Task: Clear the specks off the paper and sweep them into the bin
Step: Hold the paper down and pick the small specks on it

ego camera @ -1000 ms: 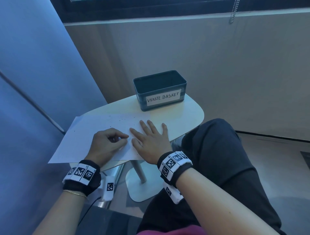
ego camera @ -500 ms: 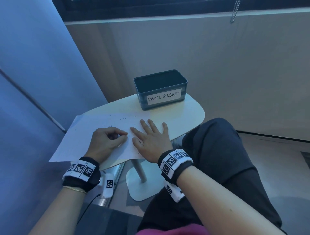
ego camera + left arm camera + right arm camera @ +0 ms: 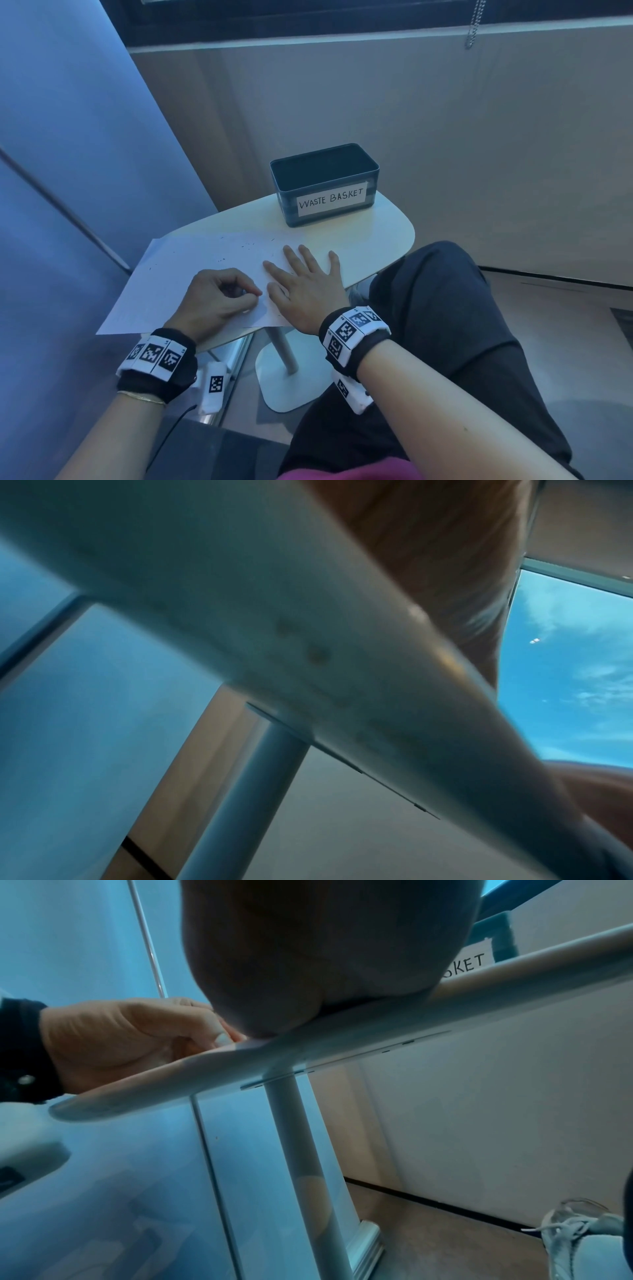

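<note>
— Where do things lie?
— The paper (image 3: 205,274) covers the worktop's (image 3: 376,233) near left; the bin (image 3: 325,185) stands far right. The right hand (image 3: 305,287) lies flat, grip released; the left hand (image 3: 215,301) is clenched (holding what, one cannot tell).
— And the specks (image 3: 246,245)?
— Mid-sheet, uncleared; sweeping binward seems next.

Matt paper (image 3: 191,274); smooth tabletop (image 3: 383,233); bin (image 3: 291,202) perhaps plastic.

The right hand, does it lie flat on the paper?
Yes, the right hand lies flat with straight fingers on the paper.
</note>
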